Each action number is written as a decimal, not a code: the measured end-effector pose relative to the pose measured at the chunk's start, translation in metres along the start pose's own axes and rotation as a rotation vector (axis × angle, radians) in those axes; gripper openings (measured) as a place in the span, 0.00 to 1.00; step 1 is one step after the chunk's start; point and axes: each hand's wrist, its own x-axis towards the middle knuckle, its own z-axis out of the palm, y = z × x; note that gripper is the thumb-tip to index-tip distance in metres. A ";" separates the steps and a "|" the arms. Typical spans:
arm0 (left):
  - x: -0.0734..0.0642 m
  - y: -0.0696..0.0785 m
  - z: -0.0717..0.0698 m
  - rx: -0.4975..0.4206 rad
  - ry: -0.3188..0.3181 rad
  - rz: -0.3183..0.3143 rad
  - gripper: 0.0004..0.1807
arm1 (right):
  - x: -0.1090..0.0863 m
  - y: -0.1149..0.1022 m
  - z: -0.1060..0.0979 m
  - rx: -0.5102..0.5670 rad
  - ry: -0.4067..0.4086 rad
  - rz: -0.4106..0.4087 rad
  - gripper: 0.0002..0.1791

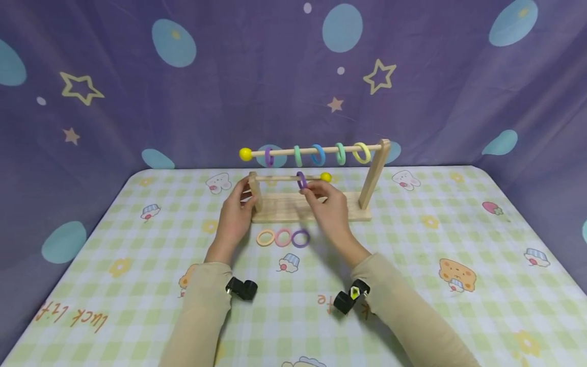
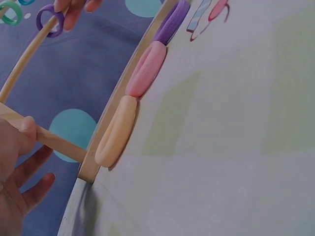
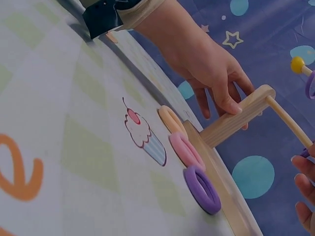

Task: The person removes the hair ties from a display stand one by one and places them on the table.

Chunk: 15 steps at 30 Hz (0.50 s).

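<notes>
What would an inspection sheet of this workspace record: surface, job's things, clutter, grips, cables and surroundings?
Surface: checked tablecloth with printed pictures.
Job's things: wooden stand; its upper rod carries an upper purple ring, first green ring, blue ring, second green ring and yellow ring; an orange ring, pink ring and flat purple ring lie in a row before the stand.
Clutter: nothing seen.
Grips: left grip holds the short post; right grip pinches another purple ring around the lower rod.
Cables: nothing seen.
Surroundings: purple curtain with stars and rounded blue shapes behind.
</notes>
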 end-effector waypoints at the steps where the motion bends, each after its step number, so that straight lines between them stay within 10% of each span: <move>1: 0.000 0.000 0.000 -0.002 0.000 -0.002 0.28 | 0.000 0.001 -0.001 0.000 0.005 0.004 0.07; 15: -0.001 -0.001 0.001 0.012 0.002 0.007 0.28 | 0.000 0.006 -0.010 0.014 0.039 -0.010 0.05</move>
